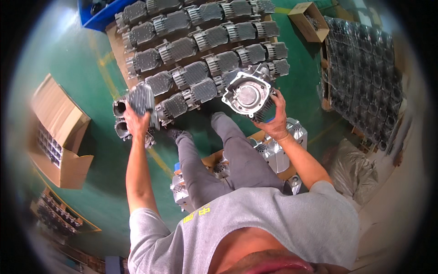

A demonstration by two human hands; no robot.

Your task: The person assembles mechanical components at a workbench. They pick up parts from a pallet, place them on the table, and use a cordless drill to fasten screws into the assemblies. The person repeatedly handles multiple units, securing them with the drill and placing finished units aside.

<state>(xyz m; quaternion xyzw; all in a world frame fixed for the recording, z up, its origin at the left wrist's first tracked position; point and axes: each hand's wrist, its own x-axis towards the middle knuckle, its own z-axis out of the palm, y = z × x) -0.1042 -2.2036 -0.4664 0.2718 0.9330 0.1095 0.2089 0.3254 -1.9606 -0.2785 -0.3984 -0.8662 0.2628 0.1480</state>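
Observation:
My right hand [276, 118] grips an open metal housing [246, 95] by its finned side and holds it up above the near rows. The housing's flanged rim and round inner recess face up. At the left end of the near row, my left hand [136, 122] is closed on the edge of a grey finned metal housing [140, 98]; its fingertips are partly hidden. Beside that hand are cast parts with round openings [120, 108]. Rows of similar finned housings [189, 74] lie ahead of both hands.
Silvery castings [273, 155] sit on cardboard around my legs. An open carton [61, 137] stands at the left, a blue bin [93, 20] at the far left. To the right are a small carton [310, 22], a plastic-wrapped stack [362, 77] and a crumpled bag [353, 171].

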